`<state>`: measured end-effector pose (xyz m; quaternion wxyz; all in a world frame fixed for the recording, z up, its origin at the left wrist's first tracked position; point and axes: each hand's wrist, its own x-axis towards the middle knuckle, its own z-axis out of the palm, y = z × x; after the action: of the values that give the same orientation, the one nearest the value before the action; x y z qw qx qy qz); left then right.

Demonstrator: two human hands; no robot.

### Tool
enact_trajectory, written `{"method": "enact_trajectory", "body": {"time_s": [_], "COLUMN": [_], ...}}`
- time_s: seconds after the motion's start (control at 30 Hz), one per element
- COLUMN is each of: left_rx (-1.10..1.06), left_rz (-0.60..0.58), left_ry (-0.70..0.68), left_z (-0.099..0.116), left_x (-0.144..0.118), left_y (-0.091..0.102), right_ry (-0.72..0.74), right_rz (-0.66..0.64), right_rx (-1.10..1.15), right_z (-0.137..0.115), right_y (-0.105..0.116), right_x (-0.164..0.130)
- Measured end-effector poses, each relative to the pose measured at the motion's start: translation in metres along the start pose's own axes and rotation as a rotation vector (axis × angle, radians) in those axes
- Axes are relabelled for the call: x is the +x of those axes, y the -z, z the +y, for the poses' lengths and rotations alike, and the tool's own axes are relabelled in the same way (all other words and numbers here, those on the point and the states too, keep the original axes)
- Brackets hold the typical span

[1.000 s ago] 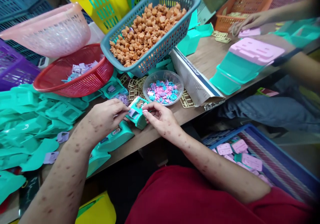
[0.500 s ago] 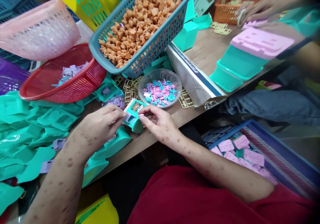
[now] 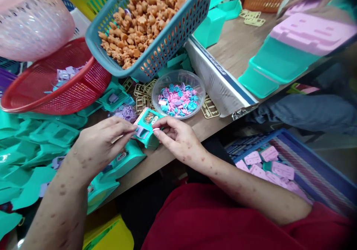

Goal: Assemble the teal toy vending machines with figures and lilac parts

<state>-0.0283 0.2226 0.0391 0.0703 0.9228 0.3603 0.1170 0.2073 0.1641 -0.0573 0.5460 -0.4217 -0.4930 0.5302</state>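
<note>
A small turquoise plastic toy housing [image 3: 150,140] with a lilac insert and a round window stands at the table's edge between my hands. My left hand [image 3: 104,140] has thumb and forefinger pinched at the housing's left side, by the lilac insert; what they hold, if anything, is too small to make out. My right hand [image 3: 178,138] pinches a small round pink plastic piece [image 3: 156,129] against the housing's right side. Just behind is a clear round bowl [image 3: 201,94] of small pink, blue and lilac parts. More turquoise housings [image 3: 129,159] lie under and beside my left wrist.
A blue-grey basket [image 3: 167,45] of brown figurines stands behind, beside a red colander [image 3: 83,88]. Turquoise parts [image 3: 60,131] are heaped at left. A cardboard box edge [image 3: 220,79] divides the table. At right a co-worker's hands [image 3: 320,1] hold pink-lidded turquoise boxes [image 3: 292,57].
The view has shifted slightly closer to the table. My hands keep almost the same pose at the housing, and the pink piece stays in my right fingers.
</note>
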Motion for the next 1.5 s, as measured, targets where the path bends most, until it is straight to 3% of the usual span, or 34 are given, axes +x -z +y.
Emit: {"method": "enact_trajectory", "body": {"time_s": [0.43, 0.67, 0.97, 1.13, 1.2, 1.3, 1.37, 1.5], "left_rx": [0.405, 0.32, 0.193, -0.026, -0.164, -0.181, -0.2, -0.449], "left_rz": [-0.158, -0.093, -0.146, -0.194, -0.129, 0.156, 0.282, 0.282], "left_ry": [-0.162, -0.015, -0.011, 0.084, 0.167, 0.309, 0.368, 0.426], "left_z": [0.013, 0.025, 0.048, 0.041, 0.038, 0.05, 0.069, 0.112], "left_x": [-0.005, 0.003, -0.004, -0.013, -0.022, -0.04, -0.052, -0.074], "left_y": [-0.006, -0.007, -0.014, 0.011, 0.027, 0.035, 0.026, -0.006], "right_ry": [0.006, 0.01, 0.055, 0.009, 0.009, 0.008, -0.036, -0.213], "right_rz": [0.011, 0.017, 0.019, 0.046, 0.05, 0.054, 0.041, -0.068], "right_rx": [-0.004, -0.014, -0.001, 0.074, 0.114, 0.167, 0.274, 0.553], "right_z": [0.001, 0.003, 0.01, 0.008, 0.005, -0.002, -0.01, -0.027], "right_y": [-0.002, -0.003, -0.006, -0.006, -0.004, -0.004, -0.01, -0.038], "right_x": [-0.002, 0.0, 0.002, 0.003, 0.0, -0.012, -0.024, -0.047]}}
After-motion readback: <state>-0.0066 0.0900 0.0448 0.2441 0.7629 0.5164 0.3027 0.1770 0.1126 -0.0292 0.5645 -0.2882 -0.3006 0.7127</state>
